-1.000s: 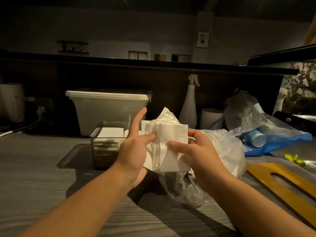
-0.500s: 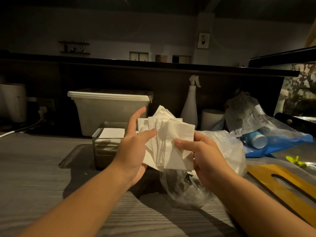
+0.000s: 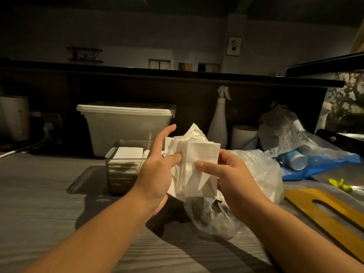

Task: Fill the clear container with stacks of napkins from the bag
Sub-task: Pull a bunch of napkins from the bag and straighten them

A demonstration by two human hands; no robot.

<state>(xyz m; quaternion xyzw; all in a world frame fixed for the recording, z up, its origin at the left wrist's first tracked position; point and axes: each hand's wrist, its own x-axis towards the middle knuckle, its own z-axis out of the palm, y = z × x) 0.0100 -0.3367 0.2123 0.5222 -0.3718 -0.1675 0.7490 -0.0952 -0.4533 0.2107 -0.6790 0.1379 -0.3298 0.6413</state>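
**Above the counter (image 3: 39, 203), two hands hold the stack of napkins (image 3: 199, 164)**

In mid-air before the person, the stack of napkins stands upright and slightly fanned, clear of the counter. The left hand (image 3: 157, 174) cups its left edge, with the thumb pressed on the front sheets and the index finger pointing up. The right hand (image 3: 230, 178) pinches the right side, thumb across the front and fingers behind. The crumpled plastic bag (image 3: 256, 170) lies just below and to the right. The clear container (image 3: 122, 174), already holding napkins, sits just left of the stack.
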